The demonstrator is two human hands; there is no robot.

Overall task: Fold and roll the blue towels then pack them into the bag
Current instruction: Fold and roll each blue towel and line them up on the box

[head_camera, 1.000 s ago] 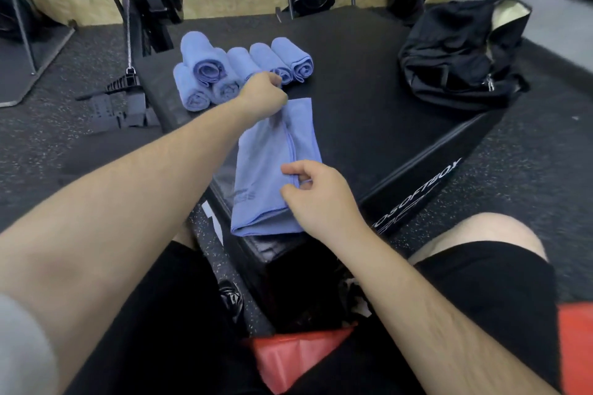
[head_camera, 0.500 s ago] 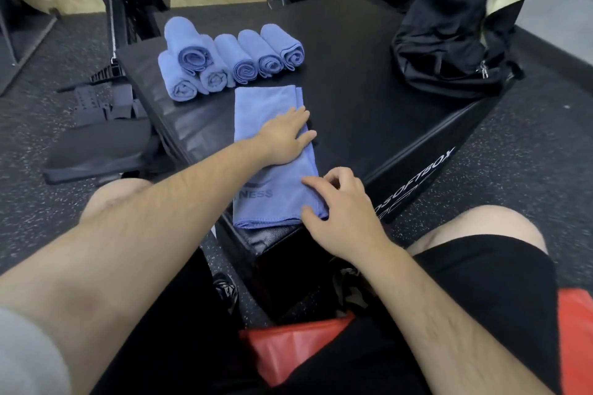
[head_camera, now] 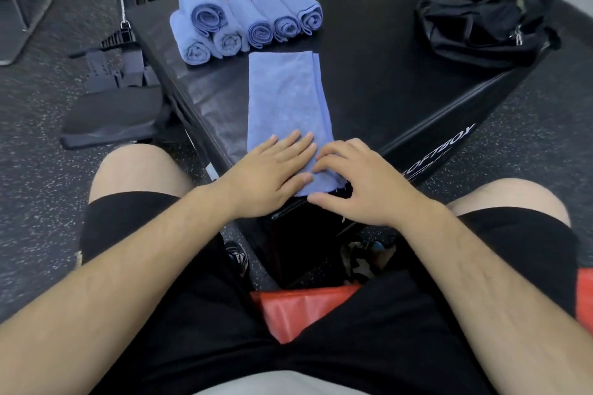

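A blue towel, folded into a long strip, lies flat on the black soft box, running away from me. My left hand rests flat on its near end with straight fingers. My right hand sits beside it at the towel's near right corner, fingers bent loosely on the cloth; a grip is not plain. Several rolled blue towels are piled at the box's far left. The black bag sits on the far right of the box, its top open.
The box's near corner points at me between my knees. A black pad and gym equipment lie on the speckled floor to the left. A red seat shows under my legs.
Both hands slid down the towel toward me to its near end. The left hand went from the far edge to lying flat; the towel now lies smooth and straight.
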